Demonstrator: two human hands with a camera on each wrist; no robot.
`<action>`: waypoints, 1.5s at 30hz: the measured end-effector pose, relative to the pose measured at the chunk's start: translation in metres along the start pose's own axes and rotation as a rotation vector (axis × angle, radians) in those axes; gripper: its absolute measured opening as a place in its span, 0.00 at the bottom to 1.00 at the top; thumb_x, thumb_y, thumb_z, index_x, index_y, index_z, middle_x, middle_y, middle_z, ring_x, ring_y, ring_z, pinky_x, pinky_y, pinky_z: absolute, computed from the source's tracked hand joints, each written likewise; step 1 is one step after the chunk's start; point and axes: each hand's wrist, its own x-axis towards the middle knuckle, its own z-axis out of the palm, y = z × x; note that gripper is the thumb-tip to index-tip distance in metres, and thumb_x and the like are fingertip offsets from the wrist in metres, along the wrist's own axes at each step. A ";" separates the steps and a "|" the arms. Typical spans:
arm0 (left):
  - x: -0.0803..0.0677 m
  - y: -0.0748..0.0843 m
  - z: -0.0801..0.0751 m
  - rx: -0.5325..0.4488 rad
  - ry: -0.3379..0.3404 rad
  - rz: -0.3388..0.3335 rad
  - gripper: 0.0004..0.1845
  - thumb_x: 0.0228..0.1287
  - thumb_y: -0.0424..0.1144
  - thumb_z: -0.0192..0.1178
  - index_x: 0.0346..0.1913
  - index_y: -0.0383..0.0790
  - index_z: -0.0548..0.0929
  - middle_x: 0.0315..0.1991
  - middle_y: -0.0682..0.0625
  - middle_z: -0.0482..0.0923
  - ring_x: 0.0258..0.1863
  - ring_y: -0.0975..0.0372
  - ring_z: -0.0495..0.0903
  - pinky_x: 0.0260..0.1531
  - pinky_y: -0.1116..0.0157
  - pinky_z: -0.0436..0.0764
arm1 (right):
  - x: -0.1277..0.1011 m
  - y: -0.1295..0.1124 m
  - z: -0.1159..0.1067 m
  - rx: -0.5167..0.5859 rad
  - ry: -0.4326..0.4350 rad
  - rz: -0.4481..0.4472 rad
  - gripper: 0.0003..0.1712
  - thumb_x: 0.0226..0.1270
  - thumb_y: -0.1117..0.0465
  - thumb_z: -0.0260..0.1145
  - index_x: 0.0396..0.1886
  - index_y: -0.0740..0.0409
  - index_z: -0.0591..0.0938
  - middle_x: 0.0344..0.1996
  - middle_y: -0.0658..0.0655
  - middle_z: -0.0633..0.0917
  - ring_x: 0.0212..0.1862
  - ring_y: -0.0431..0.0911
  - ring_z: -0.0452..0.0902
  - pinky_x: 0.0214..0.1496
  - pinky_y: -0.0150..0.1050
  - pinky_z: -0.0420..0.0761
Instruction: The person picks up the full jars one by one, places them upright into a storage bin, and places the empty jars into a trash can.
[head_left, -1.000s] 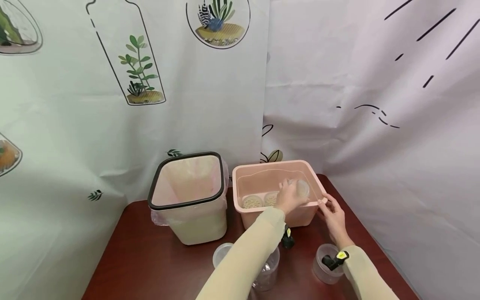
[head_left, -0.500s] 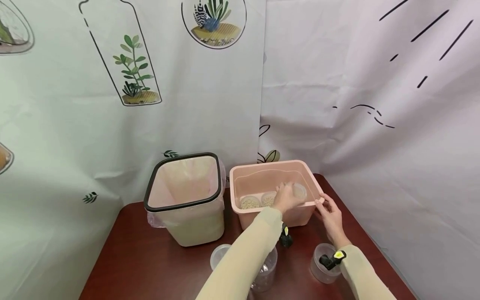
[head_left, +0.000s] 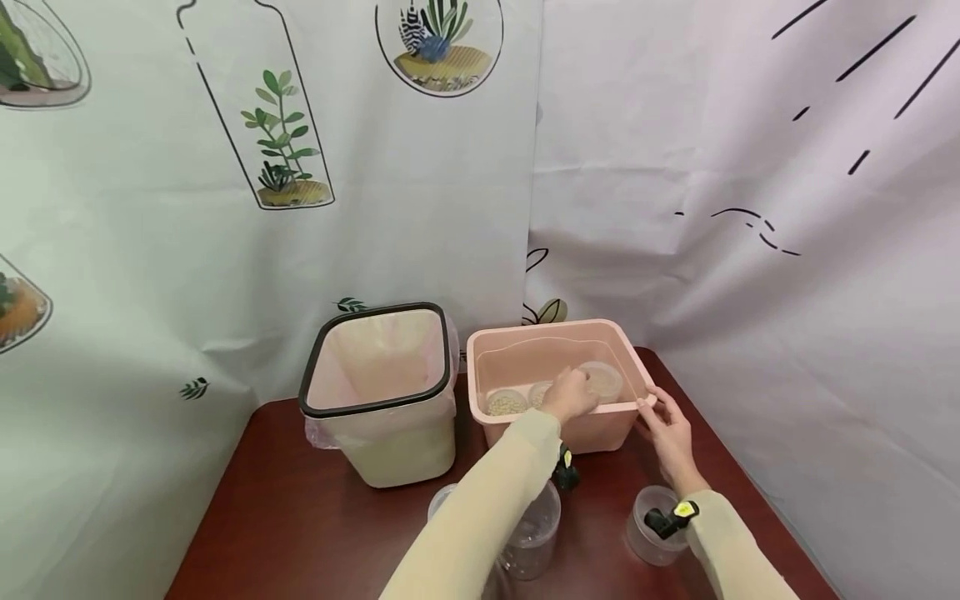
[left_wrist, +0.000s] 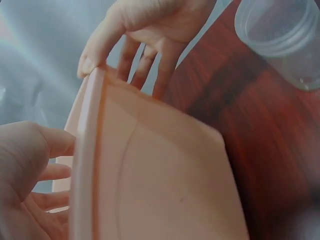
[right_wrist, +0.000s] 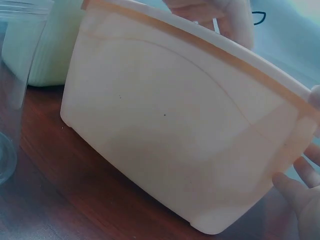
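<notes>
My left hand [head_left: 570, 396] reaches over the front rim into a pink storage bin [head_left: 517, 333]. Its fingers are at the left side of a round clear tub [head_left: 604, 381]; whether they still hold it is hidden. Two similar round tubs with pale grains, a left one [head_left: 506, 403] and a partly covered one [head_left: 539, 392], sit farther left in the bin. At the bin's front right corner, my right hand [head_left: 671, 437] grips the rim, thumb on top and fingers around the outside. Both wrist views show mainly the bin's outer wall [right_wrist: 165, 125].
A cream waste bin [head_left: 390, 450] with a black rim and liner stands left of the pink bin. On the dark red table [head_left: 300, 517] are a clear jar [head_left: 534, 533] near the left forearm, another beneath the right wrist [head_left: 641, 546], and a partly hidden round one [head_left: 438, 500].
The tub at my left hand has gone down lower in the pink bin and shows more of its top. My left hand has shifted slightly left; the right hand keeps its hold.
</notes>
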 end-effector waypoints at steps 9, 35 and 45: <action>-0.009 -0.003 -0.015 -0.056 0.036 0.010 0.23 0.57 0.43 0.63 0.56 0.41 0.77 0.53 0.45 0.69 0.50 0.57 0.73 0.43 0.63 0.75 | 0.003 0.012 -0.010 -0.121 0.059 0.008 0.29 0.60 0.51 0.66 0.62 0.42 0.73 0.49 0.54 0.75 0.51 0.42 0.74 0.39 0.35 0.80; -0.068 -0.006 -0.076 -0.350 0.419 0.354 0.16 0.59 0.39 0.63 0.49 0.38 0.78 0.60 0.41 0.64 0.64 0.53 0.61 0.57 0.56 0.68 | 0.011 0.028 -0.010 -0.156 0.100 0.006 0.29 0.59 0.49 0.67 0.61 0.40 0.73 0.50 0.55 0.74 0.52 0.44 0.73 0.36 0.32 0.80; -0.101 -0.012 -0.087 -0.327 0.499 0.464 0.17 0.57 0.38 0.64 0.50 0.39 0.78 0.60 0.40 0.64 0.61 0.51 0.65 0.54 0.57 0.71 | -0.009 -0.019 0.009 -0.143 0.064 0.057 0.30 0.62 0.52 0.65 0.65 0.47 0.70 0.50 0.54 0.73 0.51 0.40 0.73 0.41 0.33 0.79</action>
